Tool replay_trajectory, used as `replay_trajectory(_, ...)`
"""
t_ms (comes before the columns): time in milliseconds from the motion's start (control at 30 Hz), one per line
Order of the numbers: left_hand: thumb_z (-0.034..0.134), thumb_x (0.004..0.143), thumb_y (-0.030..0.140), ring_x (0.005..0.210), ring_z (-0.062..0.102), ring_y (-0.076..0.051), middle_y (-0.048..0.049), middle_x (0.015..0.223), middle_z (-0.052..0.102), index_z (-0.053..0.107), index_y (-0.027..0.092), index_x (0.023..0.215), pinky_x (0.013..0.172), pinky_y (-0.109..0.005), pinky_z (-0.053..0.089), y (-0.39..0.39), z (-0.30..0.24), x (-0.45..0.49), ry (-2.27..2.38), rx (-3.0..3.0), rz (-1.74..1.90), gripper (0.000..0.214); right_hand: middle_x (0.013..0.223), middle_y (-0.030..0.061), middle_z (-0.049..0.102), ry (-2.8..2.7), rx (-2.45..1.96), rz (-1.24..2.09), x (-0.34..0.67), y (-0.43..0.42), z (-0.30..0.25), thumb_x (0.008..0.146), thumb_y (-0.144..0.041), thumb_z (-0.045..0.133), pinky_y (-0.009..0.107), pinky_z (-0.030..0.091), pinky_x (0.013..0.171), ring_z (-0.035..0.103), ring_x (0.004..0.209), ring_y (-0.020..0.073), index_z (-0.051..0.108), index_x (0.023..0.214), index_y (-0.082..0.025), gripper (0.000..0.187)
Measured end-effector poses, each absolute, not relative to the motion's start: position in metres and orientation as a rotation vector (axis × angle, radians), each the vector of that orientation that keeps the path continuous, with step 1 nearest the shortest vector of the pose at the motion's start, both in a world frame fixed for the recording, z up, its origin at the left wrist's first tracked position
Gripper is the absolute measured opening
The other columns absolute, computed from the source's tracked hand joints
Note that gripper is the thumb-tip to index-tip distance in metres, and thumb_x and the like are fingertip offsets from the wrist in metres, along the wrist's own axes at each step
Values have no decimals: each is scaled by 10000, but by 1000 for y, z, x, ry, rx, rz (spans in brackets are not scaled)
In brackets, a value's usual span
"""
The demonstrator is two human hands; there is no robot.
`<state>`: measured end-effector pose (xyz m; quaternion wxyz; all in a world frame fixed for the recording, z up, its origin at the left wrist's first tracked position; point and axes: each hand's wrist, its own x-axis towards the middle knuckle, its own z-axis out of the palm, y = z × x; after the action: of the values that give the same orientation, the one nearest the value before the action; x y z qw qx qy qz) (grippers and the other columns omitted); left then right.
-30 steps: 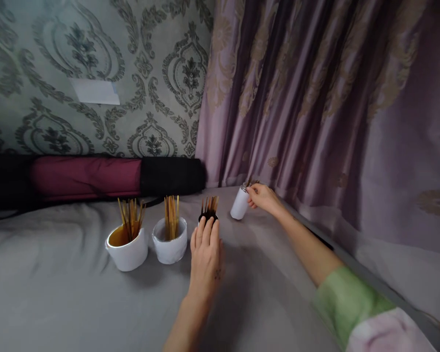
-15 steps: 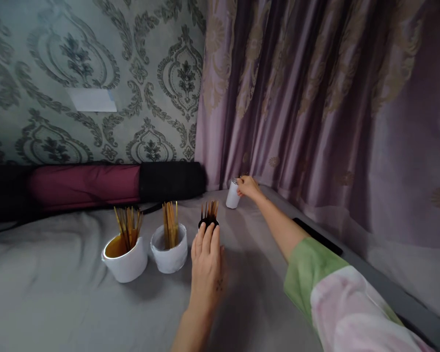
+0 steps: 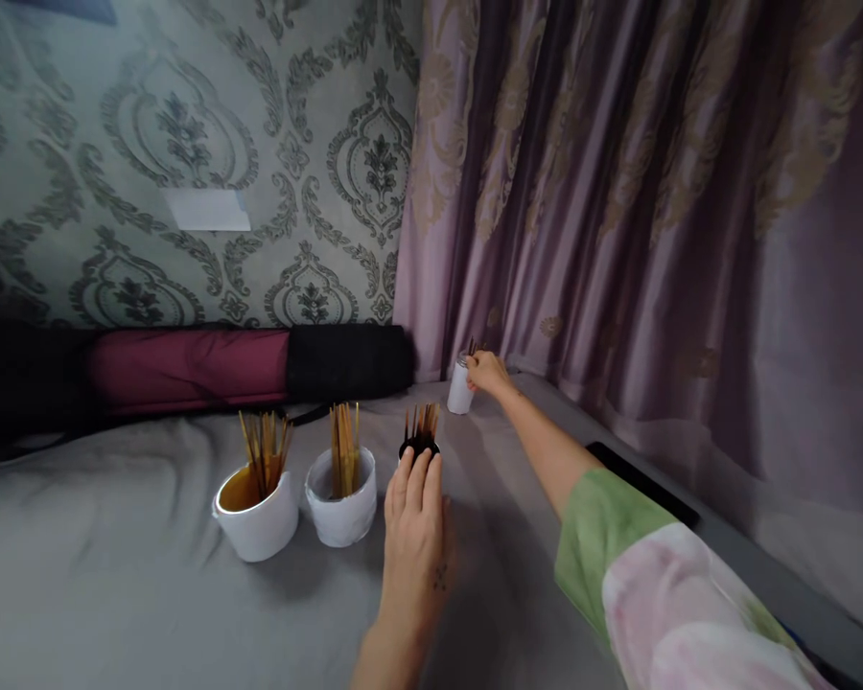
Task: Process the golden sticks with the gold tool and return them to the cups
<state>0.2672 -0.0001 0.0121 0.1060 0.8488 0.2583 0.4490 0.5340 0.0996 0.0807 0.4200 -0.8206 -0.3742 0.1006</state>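
My left hand (image 3: 415, 522) rests on the grey sheet with its fingers together, wrapped round the front of a small dark cup (image 3: 418, 446) full of thin sticks. My right hand (image 3: 486, 372) reaches far back to the curtain's foot and grips the top of a small white cup (image 3: 460, 389) that also has sticks poking out. Two more white cups stand left of the dark one: a middle cup (image 3: 340, 498) with upright yellow sticks and a left cup (image 3: 257, 510) with an orange inside and fanned sticks.
A grey sheet (image 3: 115, 585) covers the surface. A maroon and black bolster (image 3: 201, 366) lies along the patterned wall. A mauve curtain (image 3: 618, 192) hangs on the right. A flat black object (image 3: 643, 484) lies beside my right arm, near the curtain.
My right hand has carried the small white cup farther back toward the curtain corner. My left hand has stayed on the dark cup. The view shifted slightly.
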Motion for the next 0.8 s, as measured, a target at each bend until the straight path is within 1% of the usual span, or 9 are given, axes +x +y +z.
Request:
replay_trajectory(100, 384, 803, 90, 1312, 187, -266, -142, 1336, 393, 321, 165, 1307, 1010, -484, 271, 0, 11, 267, 749, 2510, 1320, 513, 479, 5, 574, -876, -1991, 354, 530, 102, 83, 826, -338, 486, 181, 434, 462, 527, 389, 82, 593, 811, -137, 228)
replay_trajectory(200, 391, 802, 92, 1313, 183, -264, -148, 1331, 398, 331, 150, 1296, 1013, -478, 274, 0, 11, 267, 768, 2529, 1319, 502, 465, 8, 558, -787, -1906, 511, 525, 104, 90, 858, -374, 420, 212, 460, 473, 537, 393, 98, 564, 848, -129, 284)
replay_trajectory(367, 393, 808, 95, 1307, 205, -257, -141, 1317, 415, 352, 139, 1278, 1001, -475, 301, 0, 12, 268, 792, 2555, 1346, 474, 552, 74, 601, -652, -1728, 756, 520, 100, 103, 896, -443, 262, 264, 500, 541, 597, 488, 133, 520, 872, -112, 421)
replay_trajectory(500, 405, 806, 94, 1305, 210, -253, -142, 1302, 433, 371, 122, 1264, 1000, -461, 314, 0, 11, 269, 811, 2572, 1369, 460, 641, 101, 625, -592, -1608, 847, 517, 96, 103, 907, -442, 173, 265, 502, 577, 618, 564, 140, 497, 943, -121, 457)
replay_trajectory(800, 411, 805, 95, 1306, 210, -254, -144, 1301, 433, 376, 115, 1259, 1001, -466, 316, -1, 12, 268, 806, 2565, 1375, 456, 685, 93, 628, -519, -1347, 944, 509, 92, 100, 904, -441, 205, 254, 481, 549, 612, 586, 146, 461, 1072, -135, 433)
